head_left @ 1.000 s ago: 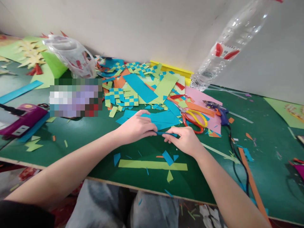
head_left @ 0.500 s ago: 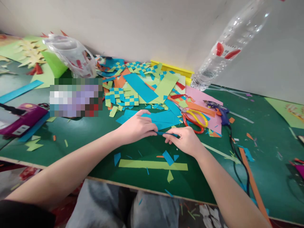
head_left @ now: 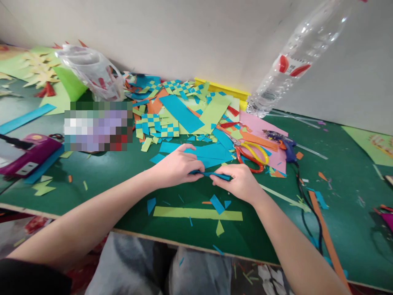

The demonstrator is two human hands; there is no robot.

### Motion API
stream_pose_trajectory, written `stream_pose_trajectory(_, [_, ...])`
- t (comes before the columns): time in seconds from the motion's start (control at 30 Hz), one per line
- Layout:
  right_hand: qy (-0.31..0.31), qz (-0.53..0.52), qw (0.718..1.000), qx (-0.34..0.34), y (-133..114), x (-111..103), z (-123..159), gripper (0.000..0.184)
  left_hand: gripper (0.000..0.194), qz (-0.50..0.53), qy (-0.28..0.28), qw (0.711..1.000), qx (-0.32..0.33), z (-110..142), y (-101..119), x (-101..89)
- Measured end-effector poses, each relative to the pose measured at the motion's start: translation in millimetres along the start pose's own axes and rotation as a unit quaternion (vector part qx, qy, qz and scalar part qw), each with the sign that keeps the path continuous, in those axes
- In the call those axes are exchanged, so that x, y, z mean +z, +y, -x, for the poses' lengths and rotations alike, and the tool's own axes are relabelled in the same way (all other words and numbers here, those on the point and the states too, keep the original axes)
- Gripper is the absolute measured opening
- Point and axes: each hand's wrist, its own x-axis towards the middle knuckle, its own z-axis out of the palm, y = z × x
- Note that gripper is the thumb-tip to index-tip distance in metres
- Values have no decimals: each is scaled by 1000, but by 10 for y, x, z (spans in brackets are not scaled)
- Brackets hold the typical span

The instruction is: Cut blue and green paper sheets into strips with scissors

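Between my two hands is a narrow blue paper strip (head_left: 207, 174), held a little above the green table. My left hand (head_left: 181, 165) pinches its left end between thumb and fingers. At the other end, my right hand (head_left: 238, 180) grips it the same way. The strip looks folded or curled along its length, and my fingers hide part of it. Just behind my hands lie blue paper pieces (head_left: 208, 151). A long light-green paper strip (head_left: 196, 213) rests nearer the table edge, with small blue and green scraps around it.
Scissors (head_left: 251, 155) with red and yellow handles lie behind my right hand. A blue glue gun (head_left: 287, 147) with a black cord is on the right. Woven paper pieces (head_left: 159, 125) pile up at the back. A plastic bottle (head_left: 294, 65) stands by the wall, a purple power strip (head_left: 30, 153) at left.
The blue strip has turned slightly between my fingers, so more of its surface shows at both ends. My hands have barely moved.
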Motion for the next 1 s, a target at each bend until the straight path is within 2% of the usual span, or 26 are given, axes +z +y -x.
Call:
stream_pose_trajectory(0.07, [-6,-14,1000,2,4,-7,-6,24,17,1,2,1000,-4,8,-12,-7])
stream_pose_trajectory(0.3, [-17,-68,995,76,47,-89,-9,22,22,-8,2,999,-38,43,-98,-47])
stream_pose_trajectory(0.53, [16,-74,993,87,90,-175,9,23,24,-17,-2,997,-75,40,-137,-64])
stream_pose_trajectory(0.83, [28,-69,994,80,96,-184,9,22,25,-4,-12,997,-82,37,-139,-67])
stream_pose_trajectory(1.0, [52,-59,993,92,121,-208,13,24,24,-32,8,996,-80,52,-159,-51])
